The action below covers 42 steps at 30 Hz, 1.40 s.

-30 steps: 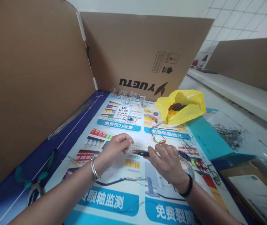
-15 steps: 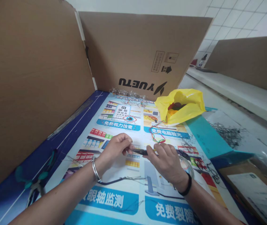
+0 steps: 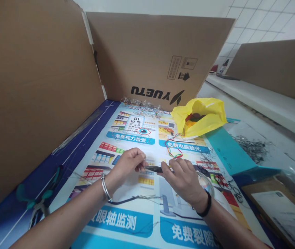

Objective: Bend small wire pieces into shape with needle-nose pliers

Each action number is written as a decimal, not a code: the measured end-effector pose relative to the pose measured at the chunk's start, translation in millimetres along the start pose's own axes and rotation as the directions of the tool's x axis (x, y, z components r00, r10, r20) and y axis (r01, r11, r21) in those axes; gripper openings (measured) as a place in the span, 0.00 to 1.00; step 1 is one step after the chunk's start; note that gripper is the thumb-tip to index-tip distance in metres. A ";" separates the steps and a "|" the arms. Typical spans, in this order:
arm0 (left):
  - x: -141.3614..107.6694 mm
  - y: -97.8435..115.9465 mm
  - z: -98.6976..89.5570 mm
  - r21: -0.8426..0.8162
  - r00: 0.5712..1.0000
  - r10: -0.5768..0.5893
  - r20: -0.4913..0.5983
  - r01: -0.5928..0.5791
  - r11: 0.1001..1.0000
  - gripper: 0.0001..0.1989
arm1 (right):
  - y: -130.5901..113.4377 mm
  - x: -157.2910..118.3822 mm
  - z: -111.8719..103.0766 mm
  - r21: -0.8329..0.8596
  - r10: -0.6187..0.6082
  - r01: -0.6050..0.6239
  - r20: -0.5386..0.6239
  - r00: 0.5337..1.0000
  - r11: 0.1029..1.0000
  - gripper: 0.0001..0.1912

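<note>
My right hand [image 3: 180, 178] is wrapped round a pair of dark-nosed pliers [image 3: 154, 169], whose tapered jaws point left. My left hand [image 3: 132, 162] is pinched closed at the tip of those jaws; whatever lies between its fingers is too small to make out. Below the hands, a dark strand with a bundle of thin wires [image 3: 142, 197] rests on the printed poster [image 3: 126, 185]. Red and green cords [image 3: 173, 152] lie just beyond my right hand.
A yellow bag [image 3: 209, 121] with coloured material inside stands at the back right. Teal-handled pliers [image 3: 40, 207] lie at the left. Cardboard panels [image 3: 150, 52] rise behind and to the left. Black loops [image 3: 237, 192], a wire heap [image 3: 251, 148] and a parcel [image 3: 279, 211] are at the right.
The plier jaws have turned slightly in my right hand. Both hands stay in almost the same place, and nothing else has visibly moved.
</note>
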<state>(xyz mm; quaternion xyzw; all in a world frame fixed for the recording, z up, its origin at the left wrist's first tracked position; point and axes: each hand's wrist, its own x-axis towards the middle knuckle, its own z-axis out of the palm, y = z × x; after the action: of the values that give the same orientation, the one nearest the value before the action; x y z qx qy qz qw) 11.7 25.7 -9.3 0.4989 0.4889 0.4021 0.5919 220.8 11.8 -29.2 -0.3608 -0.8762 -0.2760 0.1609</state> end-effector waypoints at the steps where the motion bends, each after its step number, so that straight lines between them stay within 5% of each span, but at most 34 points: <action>1: 0.4 -0.3 0.0 0.015 1.000 0.002 -0.012 -0.002 1.000 0.07 | -0.3 0.7 -0.5 0.005 0.000 0.000 0.005 1.000 1.000 0.12; 18: 0.4 4.3 -7.4 0.235 0.978 0.196 0.068 -0.207 0.950 0.06 | -2.6 9.0 1.8 0.217 0.097 -0.124 0.132 0.986 0.968 0.12; 26: 1.5 2.7 -11.6 0.192 0.974 0.182 0.134 -0.205 0.960 0.08 | -1.5 5.5 7.3 0.381 0.139 -0.206 0.196 0.971 0.901 0.14; 34: 2.5 2.5 -8.7 0.141 0.980 0.187 0.065 -0.194 0.971 0.07 | -3.1 2.4 18.7 0.522 0.171 -0.266 0.224 0.960 0.810 0.16; 42: -1.7 1.8 -3.2 0.028 0.980 0.195 0.043 -0.196 0.980 0.07 | -3.5 4.0 14.7 0.525 0.135 -0.212 0.181 0.974 0.824 0.16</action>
<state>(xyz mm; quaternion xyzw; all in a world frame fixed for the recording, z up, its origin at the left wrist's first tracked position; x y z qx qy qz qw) 8.2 25.0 -7.3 0.5621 0.4320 0.4401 0.5511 214.3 20.7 -40.2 -0.3970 -0.8906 0.0236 0.2207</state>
